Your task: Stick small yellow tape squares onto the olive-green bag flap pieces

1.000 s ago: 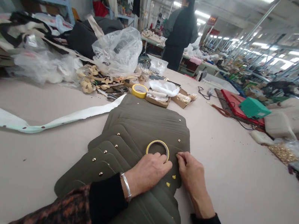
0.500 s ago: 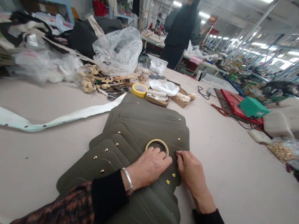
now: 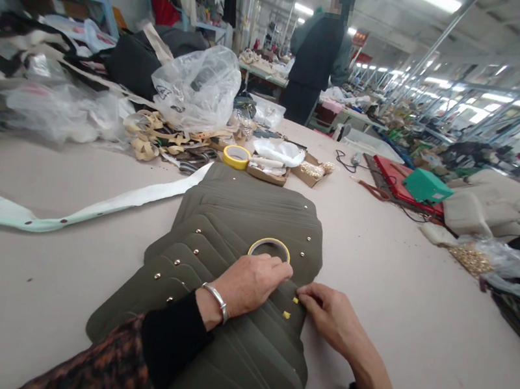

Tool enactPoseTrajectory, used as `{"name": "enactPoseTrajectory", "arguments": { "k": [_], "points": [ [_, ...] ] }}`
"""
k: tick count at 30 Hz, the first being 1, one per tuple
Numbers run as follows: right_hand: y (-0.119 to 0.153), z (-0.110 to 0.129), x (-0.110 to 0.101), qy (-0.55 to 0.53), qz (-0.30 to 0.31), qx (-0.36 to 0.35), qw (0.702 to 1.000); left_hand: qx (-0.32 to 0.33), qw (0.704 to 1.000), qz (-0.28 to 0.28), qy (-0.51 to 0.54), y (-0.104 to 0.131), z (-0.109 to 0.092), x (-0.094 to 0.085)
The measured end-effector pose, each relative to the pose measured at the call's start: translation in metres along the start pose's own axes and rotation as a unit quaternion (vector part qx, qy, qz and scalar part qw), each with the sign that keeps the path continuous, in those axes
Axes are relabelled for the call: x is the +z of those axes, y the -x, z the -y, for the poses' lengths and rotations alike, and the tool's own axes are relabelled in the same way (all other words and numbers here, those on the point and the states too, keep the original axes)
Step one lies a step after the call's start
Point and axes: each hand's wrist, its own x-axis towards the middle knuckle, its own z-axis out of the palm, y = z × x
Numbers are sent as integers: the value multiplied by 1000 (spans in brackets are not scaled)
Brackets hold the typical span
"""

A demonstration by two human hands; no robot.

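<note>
Overlapping dark green panels [image 3: 217, 214] with metal studs lie in a fanned stack on the table. My left hand [image 3: 251, 282], with a silver bangle at the wrist, is closed on a thin roll of yellow tape [image 3: 271, 242] over the middle of the stack. The fingers of my right hand [image 3: 328, 310] are pinched at the stack's right edge, by a small yellow tape piece [image 3: 295, 300]; whether they grip anything is hidden. More yellow bits [image 3: 287, 315] stick to the panels below.
A wider yellow tape roll [image 3: 236, 156], small boxes [image 3: 267, 173] and plastic bags [image 3: 201, 86] lie behind the stack. A pale strip [image 3: 104, 212] runs left. At right are a green box [image 3: 426, 186] and gold parts [image 3: 471, 259]. A person [image 3: 314, 58] stands beyond the table.
My right hand has moved down along the stack's edge toward the yellow pieces, uncovering a stud. My left hand still holds the tape roll. The whole view has shifted slightly.
</note>
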Motion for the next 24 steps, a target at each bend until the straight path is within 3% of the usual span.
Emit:
{"name": "enactPoseTrajectory", "arguments": {
  "k": [4,11,19,24],
  "points": [
    [6,7,5,-105,-153,-40,982,16,998,-38,47,2,-1,-1],
    [10,35,12,-34,-192,-244,950,13,995,-64,71,6,-9,-3],
    [12,33,19,55,-257,-286,922,28,994,-38,94,5,-15,-9],
    [16,39,21,56,-279,-262,922,21,997,-28,62,3,-12,-9]
  ]
}}
